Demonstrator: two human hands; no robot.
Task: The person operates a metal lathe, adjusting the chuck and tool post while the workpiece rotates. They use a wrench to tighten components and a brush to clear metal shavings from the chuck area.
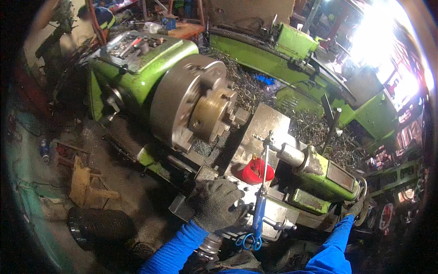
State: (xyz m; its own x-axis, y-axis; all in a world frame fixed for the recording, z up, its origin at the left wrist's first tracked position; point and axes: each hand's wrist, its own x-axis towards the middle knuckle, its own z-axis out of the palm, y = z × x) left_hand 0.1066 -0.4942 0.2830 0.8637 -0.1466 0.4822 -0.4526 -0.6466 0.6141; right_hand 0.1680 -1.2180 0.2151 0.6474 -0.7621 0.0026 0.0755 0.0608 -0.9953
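My left hand (215,204), in a dark glove, is over the carriage (274,214) of a green lathe (139,77). Its fingers are curled, and what they close on is hidden. Over on the right, my gloved right hand (353,209) grips the tailstock handwheel (362,194). A brass-coloured cylinder (211,114) is clamped in the jaws of the large chuck (175,100). From the tailstock (326,176) a steel quill (291,155) points toward it. A red bowl (255,173) stands on the carriage, beside a thin metal rod with a blue handle (259,214).
Metal shavings (244,84) are heaped behind the lathe, before a second green machine (292,43). Small tools (132,48) lie on the headstock. At left on the floor are a wooden stand (82,182) and a dark cylinder (102,226). Another person (102,18) is at far left.
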